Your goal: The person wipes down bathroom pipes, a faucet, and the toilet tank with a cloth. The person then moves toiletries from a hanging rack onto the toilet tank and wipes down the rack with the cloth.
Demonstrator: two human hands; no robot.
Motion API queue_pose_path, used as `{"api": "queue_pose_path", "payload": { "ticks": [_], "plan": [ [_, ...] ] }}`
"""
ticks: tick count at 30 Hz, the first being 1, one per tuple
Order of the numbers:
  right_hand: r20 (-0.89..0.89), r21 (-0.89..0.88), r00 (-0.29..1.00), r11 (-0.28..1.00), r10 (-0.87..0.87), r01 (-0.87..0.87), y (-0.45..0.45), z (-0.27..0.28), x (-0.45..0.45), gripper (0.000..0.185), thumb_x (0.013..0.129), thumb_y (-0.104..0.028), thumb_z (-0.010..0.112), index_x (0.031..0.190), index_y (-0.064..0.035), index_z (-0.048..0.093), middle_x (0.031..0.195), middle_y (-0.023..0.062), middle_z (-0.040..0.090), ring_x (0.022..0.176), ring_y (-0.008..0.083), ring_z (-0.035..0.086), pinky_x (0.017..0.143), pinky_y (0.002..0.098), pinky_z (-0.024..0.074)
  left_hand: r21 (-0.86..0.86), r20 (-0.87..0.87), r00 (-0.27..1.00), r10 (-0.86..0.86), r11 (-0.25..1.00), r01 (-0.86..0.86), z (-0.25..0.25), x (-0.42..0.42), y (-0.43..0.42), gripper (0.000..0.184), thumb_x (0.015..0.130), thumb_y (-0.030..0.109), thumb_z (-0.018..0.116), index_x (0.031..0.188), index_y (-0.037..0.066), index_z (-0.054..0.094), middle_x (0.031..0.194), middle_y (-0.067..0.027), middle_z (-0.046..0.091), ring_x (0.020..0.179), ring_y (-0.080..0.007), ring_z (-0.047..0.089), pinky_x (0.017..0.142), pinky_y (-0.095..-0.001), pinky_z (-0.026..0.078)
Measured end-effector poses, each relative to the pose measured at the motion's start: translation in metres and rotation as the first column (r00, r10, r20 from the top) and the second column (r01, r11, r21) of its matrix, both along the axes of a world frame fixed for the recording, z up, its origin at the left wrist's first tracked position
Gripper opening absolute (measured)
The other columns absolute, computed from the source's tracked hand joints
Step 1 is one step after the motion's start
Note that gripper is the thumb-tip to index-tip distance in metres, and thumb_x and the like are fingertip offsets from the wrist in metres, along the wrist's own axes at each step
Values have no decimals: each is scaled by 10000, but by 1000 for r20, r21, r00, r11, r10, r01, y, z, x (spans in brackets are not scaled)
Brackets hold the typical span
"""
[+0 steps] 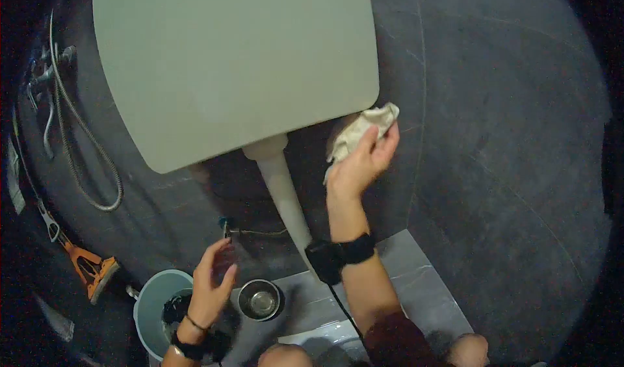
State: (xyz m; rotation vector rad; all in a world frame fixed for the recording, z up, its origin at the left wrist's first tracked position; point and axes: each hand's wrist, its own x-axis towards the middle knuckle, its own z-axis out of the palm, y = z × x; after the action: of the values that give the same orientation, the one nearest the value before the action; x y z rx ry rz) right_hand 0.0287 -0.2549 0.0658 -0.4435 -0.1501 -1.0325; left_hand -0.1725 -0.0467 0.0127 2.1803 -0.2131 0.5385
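A pale, crumpled cloth (356,135) is held in my right hand (364,162), its fingers closed round it. The cloth is at the lower right corner of a large white cistern (247,68) on the wall, close to its bottom edge. From the cistern a white flush pipe (284,195) runs down between my hands. My left hand (211,282) is lower, with thumb and fingers apart and nothing visible in it. Its fingertips are just below a small wall valve (225,224); whether they touch it I cannot tell.
Below my left hand stand a grey-blue bucket (148,308) with dark contents and a round metal bowl (259,300). On the left wall hang a shower hose (81,120) and an orange-handled brush (90,266). A white toilet pan (325,338) shows at the bottom.
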Motion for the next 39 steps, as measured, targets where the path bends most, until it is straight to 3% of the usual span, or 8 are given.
{"api": "queue_pose_path", "payload": {
  "ticks": [8,20,27,29,31,32,34,39],
  "plan": [
    [-58,-399,963,890,-263,219,114,26,-48,527,900,35,296,1413,17,174,1487,225,69,1389,312,52,1116,384,85,-233,-6,967,256,940,-250,-39,-65,56,438,831,-41,528,1254,5,426,1150,-128,522,991,-181,555,886,-304,445],
    [-115,-426,856,803,-505,417,29,38,-10,438,887,50,332,1321,45,387,1424,194,308,1359,298,214,1110,409,159,-291,-96,950,297,904,-312,-55,-80,71,426,832,-17,551,1245,24,451,1168,-117,529,956,-159,570,851,-279,451],
    [390,-772,869,406,-304,488,118,24,-58,443,851,43,394,1286,0,465,1413,149,355,1338,287,284,1094,435,211,-244,-54,978,203,947,-210,-51,-59,33,412,850,8,548,1248,35,444,1153,-100,523,966,-146,571,787,-252,477],
    [542,-825,828,96,-144,557,121,25,-62,448,838,-13,460,1281,-60,492,1416,114,365,1329,268,314,1079,450,235,-247,-69,979,194,947,-205,-42,-59,21,410,849,9,549,1245,34,445,1152,-97,519,966,-144,571,775,-249,481],
    [702,-699,587,-231,-404,677,85,34,-50,441,836,-90,506,1276,-113,510,1402,102,391,1325,251,325,1068,444,248,-213,-90,981,171,959,-187,-37,-58,18,413,842,13,557,1241,34,449,1144,-90,509,966,-136,572,739,-246,491],
    [558,-816,786,-6,-268,577,67,36,-30,485,817,-41,488,1293,-133,497,1394,86,407,1329,259,316,1081,452,204,-227,-82,981,178,955,-192,-39,-59,23,413,842,13,557,1241,34,449,1144,-90,509,966,-136,572,739,-246,491],
    [570,-788,588,-180,-574,589,10,59,-22,635,741,41,401,1345,-151,437,1440,87,335,1354,268,258,1096,519,33,-242,-92,982,163,953,-181,-47,-62,34,408,841,19,562,1235,35,456,1102,-82,526,937,-131,584,712,-243,496],
    [477,-770,592,16,-649,638,10,63,-1,676,729,34,399,1372,-176,398,1476,71,264,1389,290,136,1101,510,13,-333,-87,983,161,925,-181,-64,-53,50,405,826,8,569,1220,40,477,1067,-79,549,888,-128,599,688,-236,497]
  ]
}}
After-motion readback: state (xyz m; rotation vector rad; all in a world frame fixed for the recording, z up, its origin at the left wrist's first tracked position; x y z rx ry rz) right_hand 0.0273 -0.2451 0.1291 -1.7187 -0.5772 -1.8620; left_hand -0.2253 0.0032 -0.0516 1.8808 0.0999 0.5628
